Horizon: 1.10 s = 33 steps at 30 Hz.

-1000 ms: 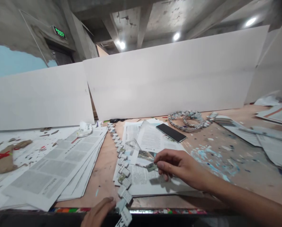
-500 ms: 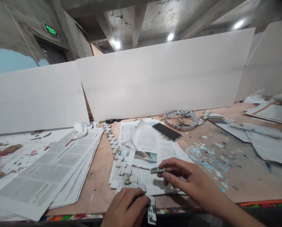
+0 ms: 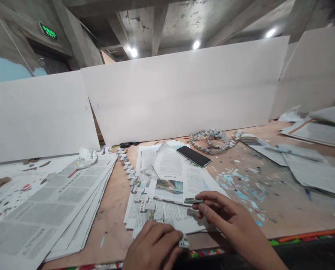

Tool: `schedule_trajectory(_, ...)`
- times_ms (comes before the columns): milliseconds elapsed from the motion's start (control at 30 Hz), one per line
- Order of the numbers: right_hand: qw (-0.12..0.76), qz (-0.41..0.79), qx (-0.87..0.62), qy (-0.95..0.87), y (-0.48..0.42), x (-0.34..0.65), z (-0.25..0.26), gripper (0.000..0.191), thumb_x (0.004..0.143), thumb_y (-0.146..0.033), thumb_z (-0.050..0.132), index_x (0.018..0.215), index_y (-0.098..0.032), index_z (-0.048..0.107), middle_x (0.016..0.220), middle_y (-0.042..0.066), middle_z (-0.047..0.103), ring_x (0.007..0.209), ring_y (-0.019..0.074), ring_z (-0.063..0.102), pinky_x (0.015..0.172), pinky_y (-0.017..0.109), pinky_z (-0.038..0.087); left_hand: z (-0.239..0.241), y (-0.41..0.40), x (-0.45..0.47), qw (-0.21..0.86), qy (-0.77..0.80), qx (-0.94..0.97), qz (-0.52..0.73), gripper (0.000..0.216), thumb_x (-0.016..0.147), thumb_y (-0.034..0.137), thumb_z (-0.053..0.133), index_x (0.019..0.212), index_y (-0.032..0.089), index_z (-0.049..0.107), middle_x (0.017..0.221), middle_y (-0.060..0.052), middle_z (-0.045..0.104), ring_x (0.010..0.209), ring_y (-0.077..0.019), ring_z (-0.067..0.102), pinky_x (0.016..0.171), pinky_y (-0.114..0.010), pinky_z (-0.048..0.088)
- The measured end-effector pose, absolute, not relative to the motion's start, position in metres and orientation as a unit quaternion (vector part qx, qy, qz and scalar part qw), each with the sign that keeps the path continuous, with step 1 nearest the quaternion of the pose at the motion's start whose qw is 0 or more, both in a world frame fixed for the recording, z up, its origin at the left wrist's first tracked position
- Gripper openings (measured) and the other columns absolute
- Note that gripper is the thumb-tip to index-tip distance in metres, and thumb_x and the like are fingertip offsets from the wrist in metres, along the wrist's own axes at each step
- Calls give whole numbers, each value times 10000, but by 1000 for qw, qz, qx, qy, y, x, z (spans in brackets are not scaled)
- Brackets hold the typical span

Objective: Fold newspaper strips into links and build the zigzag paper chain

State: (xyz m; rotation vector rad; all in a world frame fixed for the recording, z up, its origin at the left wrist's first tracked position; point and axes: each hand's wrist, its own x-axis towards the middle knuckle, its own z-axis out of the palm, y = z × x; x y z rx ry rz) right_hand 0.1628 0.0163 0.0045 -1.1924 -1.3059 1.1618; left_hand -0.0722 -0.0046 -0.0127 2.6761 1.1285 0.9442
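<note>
- The left hand (image 3: 156, 245) is resting low at the near edge of the table (image 3: 108, 221), its fingers curling closed around the near end of a zigzag paper chain (image 3: 139, 197); its palm side is hidden, so how firm the grip is cannot be told.
- The right hand (image 3: 226, 215) is pinching a small folded paper strip (image 3: 191, 200) nearly shut between thumb and fingertips, its other fingers bending loosely.
- The strip is pointing left, over the printed sheets (image 3: 170, 161) and just apart from the left hand.
- The chain is running from under the left hand, across the sheets' left side, towards the back of the table.
- For good handling, a light pinch at one end is probably sparing the strip's folds and leaving its other end free; the left hand is best bracing the chain without twisting its links.
- Bold black characters are showing on the chain's end beside the left fingertips, too cut off to read.
- The sheets are carrying a colour photo and print too small to read.
- A black phone (image 3: 194, 155) is lying on them, showing no legible brand.
- A white plastic bag (image 3: 85, 158) is bearing blurred dark lettering.
- A green sign (image 3: 49, 32) is glowing on the wall, its lower line apparently reading "EXIT".
</note>
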Motion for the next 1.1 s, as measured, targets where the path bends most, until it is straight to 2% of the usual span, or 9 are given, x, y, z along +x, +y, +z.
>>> schedule_trajectory(300,510,516,-483,-490,18,173,7,413,843,-549,751,1082,-214,713,949,100,805,955,278,743,878,373,569,-6,18,-8,132,429,796,405,147,965,114,564,989,237,641,947,-30,699,891,-253,615,797,-373,486)
schedule_trajectory(500,490,564,-443,-495,18,173,0,402,806,-454,821,1140,-256,717,1069,71,789,1006,252,730,862,338,575,-17,21,-10,164,440,764,442,116,970,141,584,956,247,632,914,-11,679,875,-221,635,781,-320,489)
schedule_trajectory(633,506,536,-471,-484,17,168,-3,339,783,-425,842,1059,-250,750,1011,62,794,956,244,738,827,308,584,-18,21,-14,191,450,733,473,128,939,140,600,889,256,618,842,12,666,797,-190,658,716,-274,520)
schedule_trajectory(700,511,527,-481,-479,17,167,-3,317,791,-428,833,1043,-252,756,975,56,794,937,239,740,808,289,586,-19,22,-15,203,463,707,494,125,928,167,610,1003,265,628,898,-3,681,800,-188,677,676,-258,547)
schedule_trajectory(733,514,525,-482,-477,16,167,-3,309,792,-431,832,1036,-256,759,963,52,793,929,237,741,797,281,588,-20,22,-15,196,466,702,502,205,928,187,615,1115,269,625,985,-28,698,860,-201,693,691,-266,566)
schedule_trajectory(800,516,522,-482,-478,15,166,-3,295,780,-437,840,1007,-264,769,947,45,791,899,232,742,773,272,594,-23,24,-15,156,448,719,507,380,958,230,590,1334,277,566,1216,-81,693,1071,-243,685,821,-316,584)
schedule_trajectory(867,518,519,-478,-483,14,166,-3,283,767,-441,850,981,-272,774,932,39,792,879,227,745,777,270,597,-26,25,-14,120,408,756,498,367,1017,279,531,1382,306,554,1306,-70,690,1187,-245,651,962,-349,539)
schedule_trajectory(967,525,527,-465,-481,11,165,-3,318,776,-439,845,1042,-286,764,913,31,798,869,218,751,805,273,594,-27,23,-15,138,377,771,495,254,1061,324,472,1261,323,629,1125,-19,773,1028,-190,712,908,-281,533)
schedule_trajectory(1100,552,522,-458,-462,9,164,-1,387,800,-452,832,1149,-317,736,897,8,792,863,172,741,786,209,580,-16,16,-16,193,425,705,534,168,1020,264,559,1101,319,696,988,13,771,912,-166,720,822,-226,537)
